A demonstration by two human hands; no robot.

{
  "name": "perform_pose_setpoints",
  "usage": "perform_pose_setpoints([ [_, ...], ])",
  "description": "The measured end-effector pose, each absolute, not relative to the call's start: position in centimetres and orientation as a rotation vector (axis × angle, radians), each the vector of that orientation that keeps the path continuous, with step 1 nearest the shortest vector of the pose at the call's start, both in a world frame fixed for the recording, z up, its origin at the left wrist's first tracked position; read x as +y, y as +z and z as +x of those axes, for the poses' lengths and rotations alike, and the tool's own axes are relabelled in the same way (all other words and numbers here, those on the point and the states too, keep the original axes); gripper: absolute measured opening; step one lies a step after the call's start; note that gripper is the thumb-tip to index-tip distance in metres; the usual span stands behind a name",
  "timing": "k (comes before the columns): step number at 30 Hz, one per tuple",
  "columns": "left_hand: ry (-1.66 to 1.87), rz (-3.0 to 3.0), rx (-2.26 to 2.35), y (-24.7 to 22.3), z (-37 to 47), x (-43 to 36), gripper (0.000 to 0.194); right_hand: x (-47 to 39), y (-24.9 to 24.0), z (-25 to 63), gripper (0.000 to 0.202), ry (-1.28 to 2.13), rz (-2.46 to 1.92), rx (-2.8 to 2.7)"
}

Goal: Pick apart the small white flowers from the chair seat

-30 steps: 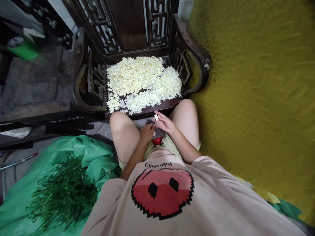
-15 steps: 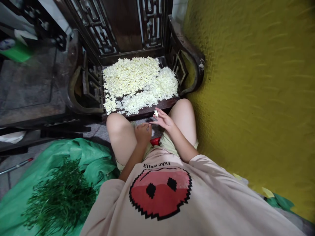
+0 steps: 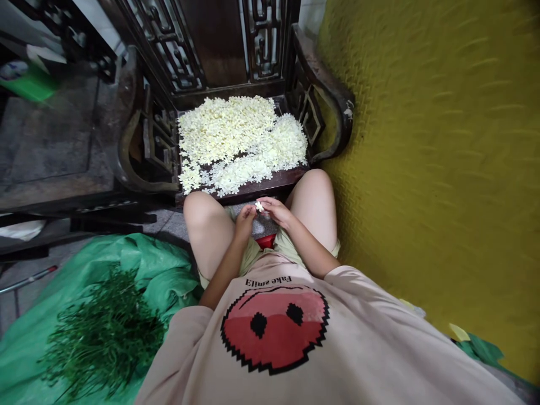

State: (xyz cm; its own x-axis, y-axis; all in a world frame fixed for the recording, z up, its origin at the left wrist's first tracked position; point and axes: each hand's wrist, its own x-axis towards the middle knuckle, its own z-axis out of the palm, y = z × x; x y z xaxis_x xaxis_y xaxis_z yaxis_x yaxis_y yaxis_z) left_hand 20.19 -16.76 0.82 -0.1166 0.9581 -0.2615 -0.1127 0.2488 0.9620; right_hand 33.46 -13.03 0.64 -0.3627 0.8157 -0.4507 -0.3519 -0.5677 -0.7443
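Between my knees, my two hands meet in front of the chair seat. A single white flower (image 3: 259, 207) sits at the fingertips of my right hand (image 3: 277, 212), which pinches it. My left hand (image 3: 245, 220) is closed right beside the flower, thumb and fingers together; whatever it may hold is too small to tell. Just beyond my hands, a thick layer of loose white flowers (image 3: 228, 129) covers most of the dark wooden chair seat (image 3: 270, 181).
Curved armrests (image 3: 343, 121) flank the carved chair. At my left, a bundle of green stems (image 3: 105, 337) lies on a green plastic sheet (image 3: 126, 247). A yellow textured surface (image 3: 430, 169) rises at the right. A green box (image 3: 31, 81) stands on the dark side table (image 3: 50, 140). Something red (image 3: 266, 241) shows between my thighs.
My right hand has come down and left, bringing the flower to my left hand. Its spread fingers have drawn together. My left hand has turned slightly and lifted a little.
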Motion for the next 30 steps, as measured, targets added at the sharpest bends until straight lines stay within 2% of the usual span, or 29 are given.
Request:
perform_pose_setpoints([
  [12, 1.196, 0.772, 1.241, 1.21, 20.23, -16.74, 0.04, -13.08, 0.8, 33.01, 0.033, 1.929, -1.142, -0.736],
  [30, 1.13, 0.772, 1.355, 1.24, 20.33, -16.76, 0.039, -13.25, 0.84, 32.86, 0.03, 1.94, -1.158, -0.686],
])
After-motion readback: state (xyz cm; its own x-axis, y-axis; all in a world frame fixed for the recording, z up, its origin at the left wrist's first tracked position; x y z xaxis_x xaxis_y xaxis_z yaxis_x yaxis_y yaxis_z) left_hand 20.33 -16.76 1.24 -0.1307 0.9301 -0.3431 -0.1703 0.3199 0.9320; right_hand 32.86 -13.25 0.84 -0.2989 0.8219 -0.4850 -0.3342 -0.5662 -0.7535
